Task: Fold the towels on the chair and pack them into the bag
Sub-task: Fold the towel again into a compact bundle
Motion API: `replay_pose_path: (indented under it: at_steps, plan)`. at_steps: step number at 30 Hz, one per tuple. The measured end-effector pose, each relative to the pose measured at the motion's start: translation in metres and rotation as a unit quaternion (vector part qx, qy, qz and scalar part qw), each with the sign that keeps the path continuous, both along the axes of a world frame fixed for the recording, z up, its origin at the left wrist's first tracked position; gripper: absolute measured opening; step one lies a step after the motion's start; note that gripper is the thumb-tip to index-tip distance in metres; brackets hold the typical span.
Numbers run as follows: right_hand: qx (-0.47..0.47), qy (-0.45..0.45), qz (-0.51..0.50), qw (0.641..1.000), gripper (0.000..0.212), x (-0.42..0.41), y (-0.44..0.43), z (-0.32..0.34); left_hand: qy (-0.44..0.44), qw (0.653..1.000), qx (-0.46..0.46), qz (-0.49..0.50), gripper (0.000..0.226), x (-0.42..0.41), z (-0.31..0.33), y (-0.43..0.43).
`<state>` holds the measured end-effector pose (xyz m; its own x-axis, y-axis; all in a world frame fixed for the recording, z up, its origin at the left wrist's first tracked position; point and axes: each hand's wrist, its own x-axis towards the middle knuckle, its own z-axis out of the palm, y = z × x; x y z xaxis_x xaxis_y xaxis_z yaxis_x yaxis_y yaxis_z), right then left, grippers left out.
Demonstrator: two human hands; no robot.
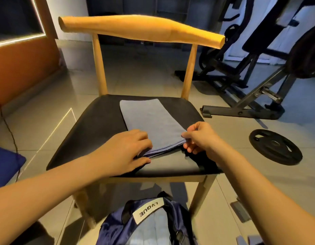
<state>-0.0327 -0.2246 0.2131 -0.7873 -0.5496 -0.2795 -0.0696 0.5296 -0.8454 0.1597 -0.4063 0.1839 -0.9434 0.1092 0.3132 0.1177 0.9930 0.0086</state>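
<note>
1. Nearest me, on the floor tiles in front of the chair, lies the navy-blue fabric bag with a white label. Its mouth looks open, with pale blue showing inside; I cannot tell whether that is lining or cloth.
2. Just beyond it stands the light wooden chair with a black padded seat. It carries the task's thing, a folded blue-grey cloth towel. The towel lies flat as a long strip from the seat's front edge toward the backrest, and it is the only one I see there.
3. My left hand is at the towel's corner nearest the chair's front left. The fingers lie on top and the thumb sits under the edge, so the grip is closed on the stacked layers.
4. My right hand pinches the corner nearest the chair's front right between thumb and forefinger, so this grip is also closed on the towel.
5. I judge the folding step is in hand. The next move calls for lifting both near corners together and carrying them toward the backrest end, keeping the edges aligned.
6. Farther off, right of the chair, a round black iron weight plate lies on the floor. Behind it stands a black steel gym machine.
</note>
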Motion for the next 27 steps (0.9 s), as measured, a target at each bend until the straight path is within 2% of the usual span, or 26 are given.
replay_pose_path:
  at_steps: [6, 11, 15, 18, 20, 23, 27]
  plan:
    - [-0.028, -0.149, 0.002, 0.988, 0.013, -0.004, 0.011, 0.006, 0.004, 0.997, -0.072, -0.027, 0.036, 0.015, -0.005, 0.0]
    - [-0.069, -0.15, 0.05, 0.985, 0.02, -0.004, 0.022, 0.004, -0.008, 0.995, -0.094, -0.016, 0.035, 0.016, -0.004, 0.005]
    - [-0.087, -0.092, 0.1, 0.987, 0.022, 0.003, 0.029, 0.003, -0.004, 1.0, -0.008, 0.014, 0.023, 0.018, 0.005, 0.004]
    - [-0.093, -0.037, 0.174, 0.98, 0.027, 0.004, 0.036, 0.003, -0.005, 0.989, 0.122, 0.083, 0.016, 0.016, 0.006, -0.002]
    - [-0.083, 0.04, 0.215, 0.972, 0.032, 0.002, 0.04, 0.001, -0.014, 0.972, 0.203, 0.116, 0.012, 0.017, 0.006, -0.005]
    - [-0.077, 0.135, 0.233, 0.96, 0.02, -0.001, 0.04, -0.005, -0.046, 0.949, 0.284, 0.132, 0.012, 0.02, 0.011, -0.009]
    - [-0.075, 0.161, 0.256, 0.95, 0.011, -0.005, 0.038, -0.01, -0.059, 0.933, 0.326, 0.141, 0.013, 0.021, 0.017, -0.013]
